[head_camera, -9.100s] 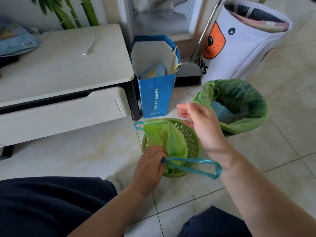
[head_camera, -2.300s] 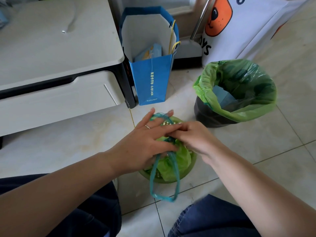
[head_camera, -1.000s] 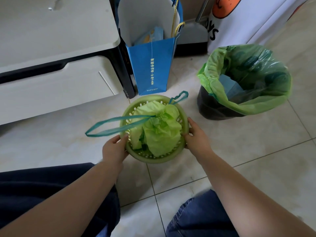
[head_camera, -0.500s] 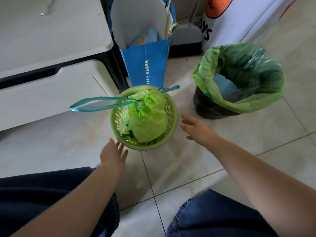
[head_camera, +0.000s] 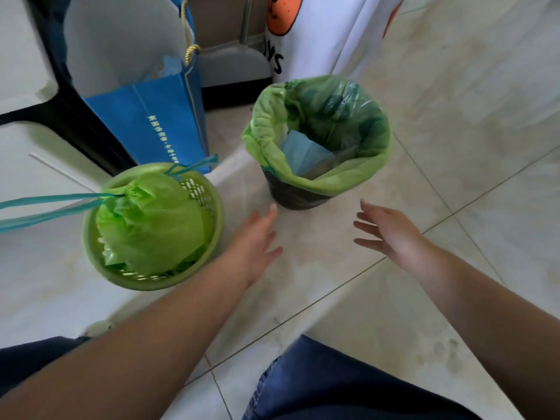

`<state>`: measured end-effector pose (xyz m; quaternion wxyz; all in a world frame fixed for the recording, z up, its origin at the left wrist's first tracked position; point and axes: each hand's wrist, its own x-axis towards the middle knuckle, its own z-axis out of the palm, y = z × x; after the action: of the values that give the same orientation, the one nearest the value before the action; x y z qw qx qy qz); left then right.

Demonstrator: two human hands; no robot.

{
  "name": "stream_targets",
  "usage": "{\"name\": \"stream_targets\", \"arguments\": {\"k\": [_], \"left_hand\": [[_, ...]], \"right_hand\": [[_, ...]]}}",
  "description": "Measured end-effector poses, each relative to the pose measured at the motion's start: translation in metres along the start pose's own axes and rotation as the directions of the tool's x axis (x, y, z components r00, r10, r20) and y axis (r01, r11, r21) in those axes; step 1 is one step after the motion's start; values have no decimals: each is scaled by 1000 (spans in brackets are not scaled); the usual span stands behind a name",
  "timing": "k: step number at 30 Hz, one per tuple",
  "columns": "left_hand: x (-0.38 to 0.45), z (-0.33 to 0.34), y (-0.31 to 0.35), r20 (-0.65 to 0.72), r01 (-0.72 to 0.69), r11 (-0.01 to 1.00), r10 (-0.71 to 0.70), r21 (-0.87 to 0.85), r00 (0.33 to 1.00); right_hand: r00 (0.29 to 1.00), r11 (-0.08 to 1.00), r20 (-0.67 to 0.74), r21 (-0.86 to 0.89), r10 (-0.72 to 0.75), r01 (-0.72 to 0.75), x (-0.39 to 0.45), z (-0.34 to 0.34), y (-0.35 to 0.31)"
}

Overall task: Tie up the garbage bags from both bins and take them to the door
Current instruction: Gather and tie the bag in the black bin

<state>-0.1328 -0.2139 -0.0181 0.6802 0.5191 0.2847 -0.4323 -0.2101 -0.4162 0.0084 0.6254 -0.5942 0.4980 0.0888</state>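
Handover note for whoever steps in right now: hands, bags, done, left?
Left hand: open, empty, above the floor between the two bins.
Right hand: open, empty, just short of the dark bin.
Small bag: cinched shut, sitting in the green basket, drawstrings trailing left.
Large bag: open, rim folded over the dark bin, waste inside.
Done: small bag closed.
Left: tie the large bag, lift both out, carry them to the door.
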Motion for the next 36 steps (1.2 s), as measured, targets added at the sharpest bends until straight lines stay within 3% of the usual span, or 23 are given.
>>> {"name": "stream_targets", "arguments": {"k": [5, 8, 19, 36], "left_hand": [[26, 31, 51, -118, -253, 948, 279, 195, 953], [40, 44, 67, -112, -313, 914, 350, 258, 930], [67, 40, 83, -119, -285, 869, 359, 404, 926], [-18, -32, -11, -97, -148, 875, 215, 462, 972]], "right_hand": [[997, 985, -70, 172, -18, 30, 32, -9, -29], [996, 983, -73, 173, -46, 58, 49, -9, -40], [990, 976, -7, 165, -142, 141, 69, -2, -52], [995, 944, 17, 315, 97, -97, -57, -9, 77]]}}
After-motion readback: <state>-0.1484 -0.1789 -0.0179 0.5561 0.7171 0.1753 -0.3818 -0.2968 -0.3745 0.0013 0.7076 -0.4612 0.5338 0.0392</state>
